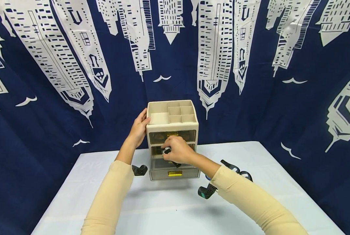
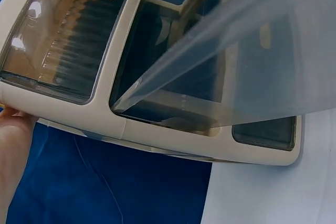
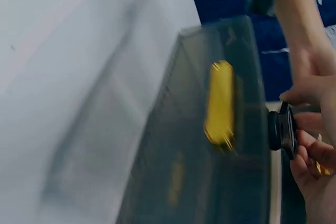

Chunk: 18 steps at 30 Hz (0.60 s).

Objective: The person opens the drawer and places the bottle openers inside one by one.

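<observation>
A cream desktop organizer [image 1: 172,125] has a compartment top and see-through drawers with gold handles. Its middle drawer [image 1: 160,173] is pulled out toward me. My left hand [image 1: 139,128] holds the organizer's upper left side, thumb at the top rim; in the left wrist view, part of that hand shows at the left edge. Over the pulled-out drawer, my right hand [image 1: 177,149] pinches a small black item with a round part [image 3: 283,130] between thumb and fingers. I cannot tell its exact kind. The drawer's gold handle [image 3: 220,104] shows beside it in the right wrist view.
The upper drawer [image 1: 155,138] is closed, with brownish contents behind its front. Black items [image 1: 246,175] lie on the white table [image 1: 163,215] to the right, partly behind my right sleeve. A navy curtain with white buildings [image 1: 175,88] hangs close behind the organizer.
</observation>
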Tool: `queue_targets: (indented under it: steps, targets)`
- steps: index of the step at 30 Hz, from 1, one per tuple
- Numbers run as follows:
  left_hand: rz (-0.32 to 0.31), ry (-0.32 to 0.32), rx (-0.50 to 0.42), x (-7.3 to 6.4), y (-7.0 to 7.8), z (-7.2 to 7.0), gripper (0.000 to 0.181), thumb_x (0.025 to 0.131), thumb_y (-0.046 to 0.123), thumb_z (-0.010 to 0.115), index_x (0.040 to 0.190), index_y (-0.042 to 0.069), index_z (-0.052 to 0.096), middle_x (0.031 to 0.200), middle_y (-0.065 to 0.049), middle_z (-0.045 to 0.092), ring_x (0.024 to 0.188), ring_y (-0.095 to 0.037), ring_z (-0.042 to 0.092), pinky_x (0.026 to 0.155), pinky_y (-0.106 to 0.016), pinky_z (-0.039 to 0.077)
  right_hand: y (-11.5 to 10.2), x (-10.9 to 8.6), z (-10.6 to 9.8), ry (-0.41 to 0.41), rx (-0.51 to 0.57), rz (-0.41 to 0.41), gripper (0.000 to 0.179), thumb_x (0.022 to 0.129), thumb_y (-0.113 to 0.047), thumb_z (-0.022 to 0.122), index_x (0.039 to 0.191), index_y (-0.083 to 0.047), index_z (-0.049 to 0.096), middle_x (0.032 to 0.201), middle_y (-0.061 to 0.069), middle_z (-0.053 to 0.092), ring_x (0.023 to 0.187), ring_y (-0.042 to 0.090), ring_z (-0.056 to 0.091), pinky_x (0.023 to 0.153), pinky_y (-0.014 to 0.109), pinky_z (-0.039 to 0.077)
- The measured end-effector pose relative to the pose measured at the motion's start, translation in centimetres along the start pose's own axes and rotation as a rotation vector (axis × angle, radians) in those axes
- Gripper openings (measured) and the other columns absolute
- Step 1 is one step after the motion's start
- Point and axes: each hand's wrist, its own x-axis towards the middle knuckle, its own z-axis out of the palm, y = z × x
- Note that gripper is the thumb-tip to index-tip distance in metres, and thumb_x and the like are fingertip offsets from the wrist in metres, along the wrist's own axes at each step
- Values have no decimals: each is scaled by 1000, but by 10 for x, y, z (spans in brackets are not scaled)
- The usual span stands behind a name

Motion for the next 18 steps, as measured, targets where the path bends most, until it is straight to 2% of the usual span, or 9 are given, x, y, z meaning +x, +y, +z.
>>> queue_targets:
  steps: [3,7,11,18]
  targets:
    - [3,-5,10,-1,0,-1,60,113,6,35,167,7,7,172,-12,10,154,-27,18,121,-48,22,-8,7,13,4,-6,36,28,86,-17,83,109,-1,80,111,11,72,106,28,67,88,40,56]
    - [7,-9,16,0,0,0,60,114,7,35,167,7,7,172,-12,10,154,-27,18,121,-48,23,-14,13,22,58,-25,42,35,92,-23,82,117,1,77,115,14,72,110,29,67,93,41,55]
    - [5,-8,15,0,0,1,60,114,7,35,167,8,8,172,-12,11,154,-27,19,121,-48,23,-16,12,20,78,-5,35,37,95,-23,79,123,0,74,119,14,72,113,28,66,95,41,54]
    - [0,0,5,-1,0,0,60,113,6,35,167,8,7,172,-12,11,154,-27,19,120,-48,24,-13,0,7,47,53,-6,33,95,-17,78,122,1,74,117,12,73,112,27,67,96,43,53]
